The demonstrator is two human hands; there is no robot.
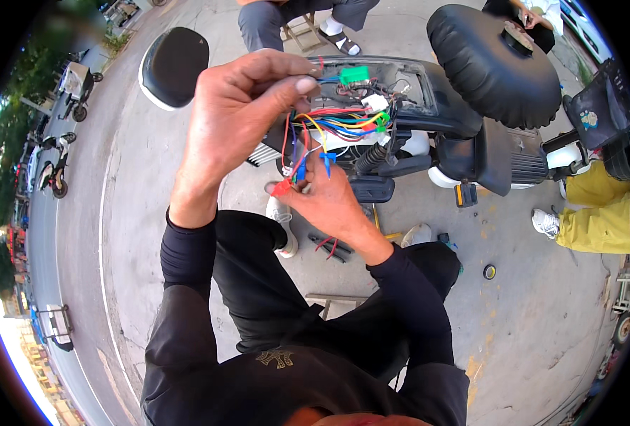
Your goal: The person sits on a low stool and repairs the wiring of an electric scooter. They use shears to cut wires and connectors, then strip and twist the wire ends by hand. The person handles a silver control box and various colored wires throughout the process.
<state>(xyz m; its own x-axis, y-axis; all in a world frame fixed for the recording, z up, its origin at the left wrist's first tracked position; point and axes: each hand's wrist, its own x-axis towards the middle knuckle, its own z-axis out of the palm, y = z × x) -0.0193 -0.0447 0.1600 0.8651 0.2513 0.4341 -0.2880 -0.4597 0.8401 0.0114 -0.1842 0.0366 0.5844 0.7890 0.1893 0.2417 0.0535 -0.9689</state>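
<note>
My left hand [237,117] is pinched on thin wires beside a green connector [354,74], above the open body of a black scooter [457,113]. My right hand [329,202], lower and to the right, grips wires near a red connector [281,187]; small blue terminals [326,163] sit by its fingers. Between my hands runs a bundle of coloured wires [340,124] with white and green plugs [373,103]. Some fingertips of both hands are hidden among the wires.
Pliers [333,248] and a tape roll [490,272] lie on the pavement [514,319]. A round black padded piece [492,64] is upper right, a black pad [173,67] upper left. Another person's legs [336,21] are opposite, yellow trousers [592,213] at right. Parked scooters [56,170] line the road.
</note>
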